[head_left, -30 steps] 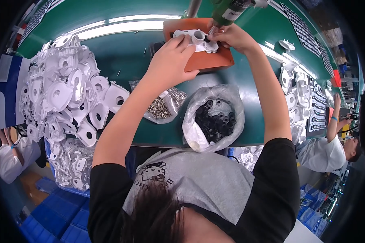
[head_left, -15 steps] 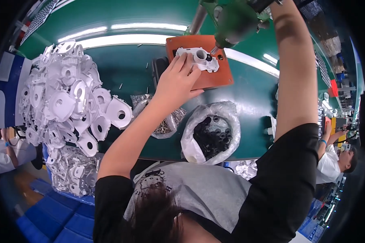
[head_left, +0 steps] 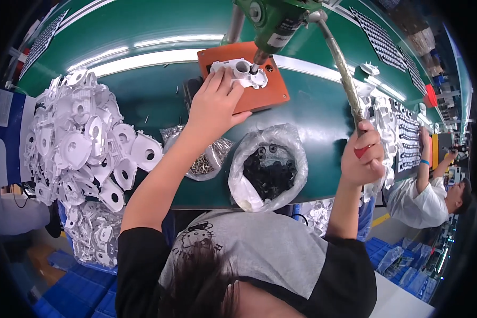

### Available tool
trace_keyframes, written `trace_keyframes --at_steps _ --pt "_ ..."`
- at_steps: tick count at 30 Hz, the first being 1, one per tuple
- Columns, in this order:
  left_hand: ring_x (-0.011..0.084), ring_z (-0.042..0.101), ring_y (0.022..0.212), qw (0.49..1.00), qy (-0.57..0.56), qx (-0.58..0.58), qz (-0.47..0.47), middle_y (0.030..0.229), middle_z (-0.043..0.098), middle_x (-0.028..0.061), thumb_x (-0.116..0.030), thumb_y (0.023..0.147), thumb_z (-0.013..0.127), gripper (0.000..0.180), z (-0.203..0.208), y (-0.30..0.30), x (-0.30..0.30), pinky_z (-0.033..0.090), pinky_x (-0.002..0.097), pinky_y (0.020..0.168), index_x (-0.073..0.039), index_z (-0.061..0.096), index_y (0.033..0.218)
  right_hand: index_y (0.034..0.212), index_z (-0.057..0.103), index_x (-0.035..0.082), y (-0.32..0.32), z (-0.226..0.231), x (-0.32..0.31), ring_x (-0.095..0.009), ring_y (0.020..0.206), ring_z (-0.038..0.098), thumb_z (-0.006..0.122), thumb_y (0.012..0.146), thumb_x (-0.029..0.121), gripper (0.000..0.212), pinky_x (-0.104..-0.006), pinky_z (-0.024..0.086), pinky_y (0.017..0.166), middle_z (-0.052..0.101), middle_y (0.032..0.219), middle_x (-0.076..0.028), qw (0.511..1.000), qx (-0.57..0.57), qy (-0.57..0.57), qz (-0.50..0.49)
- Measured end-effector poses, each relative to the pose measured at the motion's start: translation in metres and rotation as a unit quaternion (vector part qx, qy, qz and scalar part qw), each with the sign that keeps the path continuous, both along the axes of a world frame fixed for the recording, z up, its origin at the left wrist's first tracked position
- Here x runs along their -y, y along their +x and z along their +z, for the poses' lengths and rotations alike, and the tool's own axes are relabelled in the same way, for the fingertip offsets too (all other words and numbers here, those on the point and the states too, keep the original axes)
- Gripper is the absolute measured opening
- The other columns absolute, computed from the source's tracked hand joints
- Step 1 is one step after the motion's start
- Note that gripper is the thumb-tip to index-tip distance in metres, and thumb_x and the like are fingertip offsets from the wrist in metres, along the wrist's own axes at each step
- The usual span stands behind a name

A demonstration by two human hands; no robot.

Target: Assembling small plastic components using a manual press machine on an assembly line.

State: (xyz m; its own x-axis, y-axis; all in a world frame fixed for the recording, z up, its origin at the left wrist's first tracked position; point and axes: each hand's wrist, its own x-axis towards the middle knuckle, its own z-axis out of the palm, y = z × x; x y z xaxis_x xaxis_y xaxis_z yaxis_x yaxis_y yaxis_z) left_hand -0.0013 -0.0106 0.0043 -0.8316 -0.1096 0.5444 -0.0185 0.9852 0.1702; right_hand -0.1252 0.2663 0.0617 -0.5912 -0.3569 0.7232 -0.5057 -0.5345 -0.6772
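Holding down a white plastic part (head_left: 247, 80) on top of the orange block (head_left: 270, 96): left hand (head_left: 213, 102), fingers slightly spread over the part's left end, thumb apart by the block's front edge.

Gripping a lever (head_left: 343, 71), well to the right of the orange block: right hand (head_left: 363, 159), fingers curled around its lower end; a red patch shows at the grip.

Green press (head_left: 285, 24), one, above the orange block; its metal tip (head_left: 261, 56) points down at a black piece (head_left: 253, 69) in the white part. Contact cannot be told.

Dark case (head_left: 193, 90), one, just left of the orange block.

Clear bag (head_left: 218, 163) of metal pins (head_left: 200, 165), one, in front of the orange block, toward its left.

Clear bag (head_left: 301, 177) of black pieces (head_left: 273, 179), one, in front of the orange block.

White housings (head_left: 75, 148), large heap, well left of the orange block.

More white parts (head_left: 385, 124), group, far right of the orange block.
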Motion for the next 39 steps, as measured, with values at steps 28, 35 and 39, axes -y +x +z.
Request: trace_keyframes --at_steps 28,35,39 --pt "0.0098 0.049 0.07 0.815 0.578 -0.011 0.031 0.074 0.055 0.0026 -0.018 0.082 0.057 0.014 0.037 -0.025 0.085 0.04 0.0259 0.059 -0.005 0.058 0.087 0.115 0.063 0.02 -0.112 -0.087 -0.061 -0.045 0.124 0.036 0.065 0.073 0.027 0.043 -0.056 0.032 0.098 0.032 0.143 -0.022 0.582 -0.198 0.67 -0.416" --pt "0.0339 0.052 0.113 0.908 0.391 0.023 0.147 0.124 0.052 0.0256 -0.052 0.082 0.058 0.079 0.026 -0.017 0.163 0.042 0.0374 0.091 -0.006 0.029 0.139 0.108 0.06 0.005 -0.137 -0.077 -0.059 -0.036 0.106 0.052 0.058 0.08 0.03 0.038 -0.0511 0.042 0.085 0.051 0.12 -0.015 0.54 -0.165 0.713 -0.416" --pt "0.031 0.057 0.104 0.937 0.307 0.043 0.163 0.107 0.061 0.0207 -0.042 0.081 0.063 0.062 0.086 0.059 0.132 0.045 0.0375 0.086 -0.002 0.046 0.125 0.112 0.057 -0.002 -0.143 -0.079 -0.067 -0.04 0.112 0.047 0.057 0.083 0.026 0.04 -0.0485 0.04 0.092 0.05 0.121 -0.022 0.611 -0.171 0.606 -0.48"
